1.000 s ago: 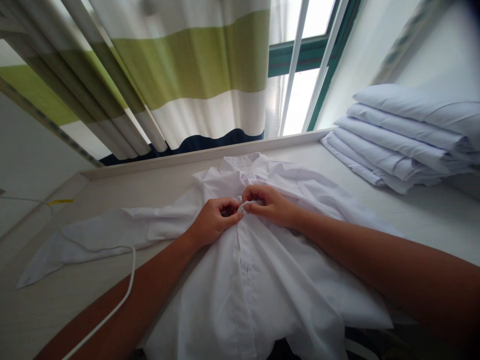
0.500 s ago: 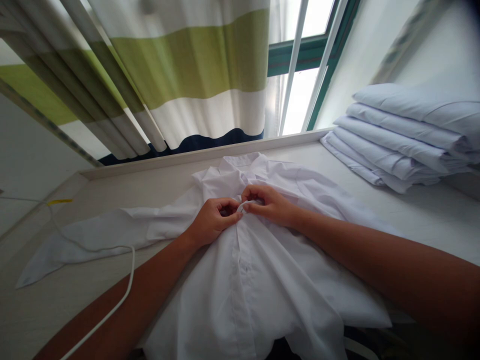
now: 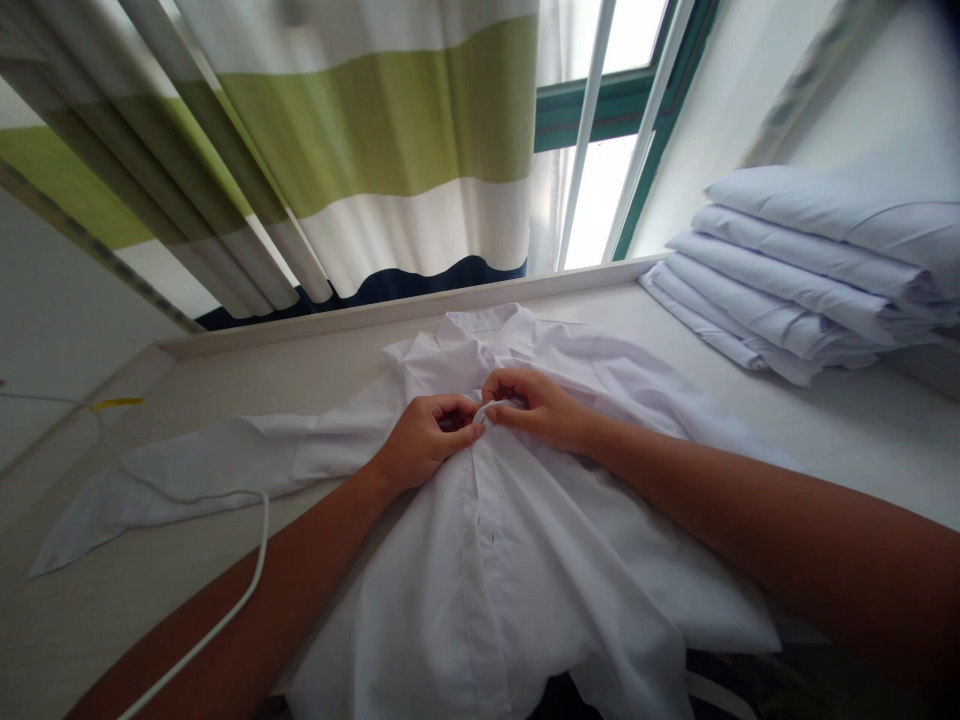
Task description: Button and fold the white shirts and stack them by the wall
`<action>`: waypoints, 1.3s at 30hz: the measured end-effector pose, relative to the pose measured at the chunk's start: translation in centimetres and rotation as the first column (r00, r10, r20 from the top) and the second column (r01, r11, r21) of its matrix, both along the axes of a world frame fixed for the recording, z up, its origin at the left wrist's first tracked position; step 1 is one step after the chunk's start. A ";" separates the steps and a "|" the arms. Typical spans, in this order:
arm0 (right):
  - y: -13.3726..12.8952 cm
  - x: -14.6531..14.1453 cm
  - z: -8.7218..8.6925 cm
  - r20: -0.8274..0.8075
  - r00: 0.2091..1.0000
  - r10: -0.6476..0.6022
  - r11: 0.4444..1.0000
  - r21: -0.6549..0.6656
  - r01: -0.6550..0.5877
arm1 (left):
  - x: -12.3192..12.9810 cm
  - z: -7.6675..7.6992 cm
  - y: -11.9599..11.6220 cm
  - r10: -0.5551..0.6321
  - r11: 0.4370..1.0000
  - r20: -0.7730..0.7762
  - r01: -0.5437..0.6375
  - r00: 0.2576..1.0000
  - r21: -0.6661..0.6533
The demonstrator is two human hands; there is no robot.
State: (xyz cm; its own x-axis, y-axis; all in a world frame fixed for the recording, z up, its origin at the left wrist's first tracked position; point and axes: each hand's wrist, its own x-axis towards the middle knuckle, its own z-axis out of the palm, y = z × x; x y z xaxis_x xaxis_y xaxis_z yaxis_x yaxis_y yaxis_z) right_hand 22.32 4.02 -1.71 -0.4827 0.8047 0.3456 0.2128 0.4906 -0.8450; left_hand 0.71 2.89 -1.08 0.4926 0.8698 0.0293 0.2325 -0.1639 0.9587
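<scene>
A white long-sleeved shirt (image 3: 420, 600) lies spread out, its collar (image 3: 484, 322) at the far side and its hem hanging toward me. One sleeve (image 3: 217, 465) stretches out to the left. At mid-front, my left hand (image 3: 429, 440) pinches the edge of the shirt's button placket between thumb and fingers. Close beside it, my right hand (image 3: 536, 405) pinches the same placket, with a small fold of cloth raised between the two hands. Any button there is hidden by my fingertips. Lower on the placket a small buttonhole slit shows.
Several folded white garments (image 3: 810, 270) are stacked at the right on the pale tabletop (image 3: 315, 355). A white cable (image 3: 264, 540) runs over the left sleeve and across my left forearm. Behind the table's raised back edge hang striped curtains (image 3: 375, 130) beside a barred window (image 3: 600, 190).
Almost nothing differs. Both hands keep their pinch on the placket at the same spot, and the shirt lies as before.
</scene>
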 end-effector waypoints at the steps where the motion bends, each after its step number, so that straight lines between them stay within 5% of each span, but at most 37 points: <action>1: 0.0 0.0 0.0 0.003 1.000 -0.003 1.000 -0.001 0.003 | 0.0 0.0 0.0 0.000 1.000 0.000 0.000 1.000 0.001; 39: 0.0 0.0 -0.1 -0.007 1.000 0.022 1.000 -0.012 -0.022 | 0.1 0.1 0.0 0.005 1.000 0.010 -0.005 1.000 0.004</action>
